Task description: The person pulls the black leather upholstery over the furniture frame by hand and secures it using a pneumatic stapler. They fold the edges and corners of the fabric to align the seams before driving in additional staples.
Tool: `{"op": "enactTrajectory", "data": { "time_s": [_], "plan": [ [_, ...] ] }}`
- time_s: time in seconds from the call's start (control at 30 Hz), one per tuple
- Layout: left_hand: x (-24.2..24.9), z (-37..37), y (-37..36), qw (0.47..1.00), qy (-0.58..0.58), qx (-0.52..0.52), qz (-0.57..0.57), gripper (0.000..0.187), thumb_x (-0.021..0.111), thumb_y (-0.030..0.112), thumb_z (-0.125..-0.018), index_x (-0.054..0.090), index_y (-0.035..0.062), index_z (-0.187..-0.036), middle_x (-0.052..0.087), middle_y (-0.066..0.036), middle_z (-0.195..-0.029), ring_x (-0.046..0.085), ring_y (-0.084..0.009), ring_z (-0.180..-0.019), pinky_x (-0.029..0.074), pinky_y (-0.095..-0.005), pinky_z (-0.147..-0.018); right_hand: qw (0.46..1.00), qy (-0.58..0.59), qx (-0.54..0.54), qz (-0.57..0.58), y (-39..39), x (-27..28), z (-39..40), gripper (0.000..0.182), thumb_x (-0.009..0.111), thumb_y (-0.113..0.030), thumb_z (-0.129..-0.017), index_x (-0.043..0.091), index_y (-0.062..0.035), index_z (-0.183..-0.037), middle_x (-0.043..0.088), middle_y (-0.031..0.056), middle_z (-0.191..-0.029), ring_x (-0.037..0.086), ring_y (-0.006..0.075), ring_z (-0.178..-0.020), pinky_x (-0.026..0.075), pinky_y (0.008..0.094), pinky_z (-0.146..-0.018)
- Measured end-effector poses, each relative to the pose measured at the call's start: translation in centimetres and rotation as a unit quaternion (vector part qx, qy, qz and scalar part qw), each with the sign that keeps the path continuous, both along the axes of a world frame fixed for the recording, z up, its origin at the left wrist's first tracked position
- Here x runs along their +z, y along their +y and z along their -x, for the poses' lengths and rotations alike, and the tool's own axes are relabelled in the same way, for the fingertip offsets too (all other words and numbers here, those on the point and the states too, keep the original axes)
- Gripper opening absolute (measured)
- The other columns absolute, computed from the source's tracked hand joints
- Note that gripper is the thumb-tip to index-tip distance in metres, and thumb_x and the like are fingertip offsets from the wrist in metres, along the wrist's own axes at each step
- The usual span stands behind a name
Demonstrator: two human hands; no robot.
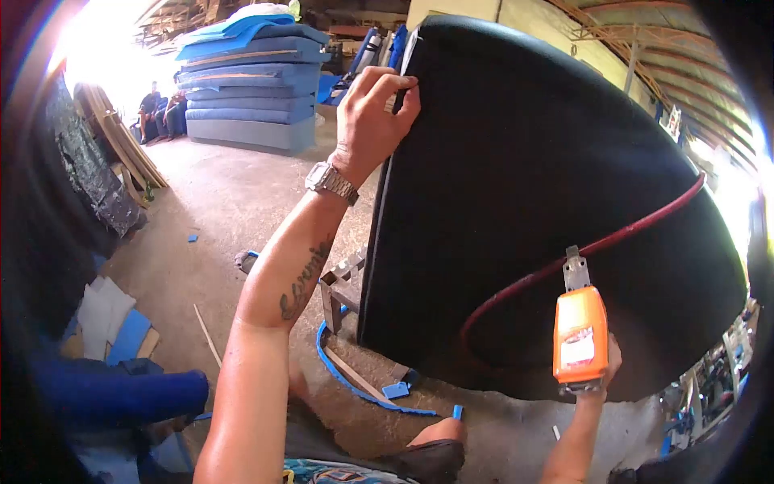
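Note:
A large panel covered in black fabric stands tilted in front of me. At its upper left edge my left hand pinches the fabric border between thumb and fingers; a metal watch is on that wrist. My right hand is wrapped round an orange staple gun, mostly hidden behind its body. The tool's metal nose points up, over the black fabric. A red hose curves across the panel and passes near the nose.
Stacked blue foam-like slabs rise at the back left, with seated people beyond. Wooden boards lean at the far left. Blue scraps and a wood strip lie below the panel. A metal stand is beside its lower left edge.

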State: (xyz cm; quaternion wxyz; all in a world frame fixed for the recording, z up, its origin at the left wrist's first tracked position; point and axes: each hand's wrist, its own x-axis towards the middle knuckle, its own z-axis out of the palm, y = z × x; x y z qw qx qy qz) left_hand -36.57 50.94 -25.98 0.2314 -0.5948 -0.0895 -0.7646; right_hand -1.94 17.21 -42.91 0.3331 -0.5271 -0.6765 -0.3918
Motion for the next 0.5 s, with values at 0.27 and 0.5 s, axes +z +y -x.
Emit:
{"op": "enactTrajectory", "data": {
  "time_s": [0.27,0.5],
  "plan": [
    [-1.0,-0.2,0.6,0.997,-0.027,-0.071,-0.001,0.014,0.080,0.011,-0.075,0.072,0.0047,-0.084,0.068,-0.009,-0.084,0.066,-0.0199,-0.077,0.053,-0.0299,-0.069,0.996,0.048,-0.070,0.038,3.0,-0.8,4.6,0.032,0.068,-0.027,-0.076,0.060,-0.0049,-0.097,0.063,0.0152,-0.091,0.061,0.0343,-0.074,0.047,0.0407,-0.064],
    [-0.5,-0.1,0.9,0.985,-0.024,-0.168,0.020,0.008,0.071,0.010,-0.082,0.066,0.0044,-0.085,0.066,-0.010,-0.081,0.066,-0.0239,-0.069,0.053,-0.0320,-0.061,0.981,0.082,-0.115,0.133,2.8,-1.8,4.9,0.074,0.075,-0.026,-0.062,0.049,0.0014,-0.126,0.060,0.0175,-0.099,0.057,0.0373,-0.090,0.047,0.0432,-0.074]
  ]
}}
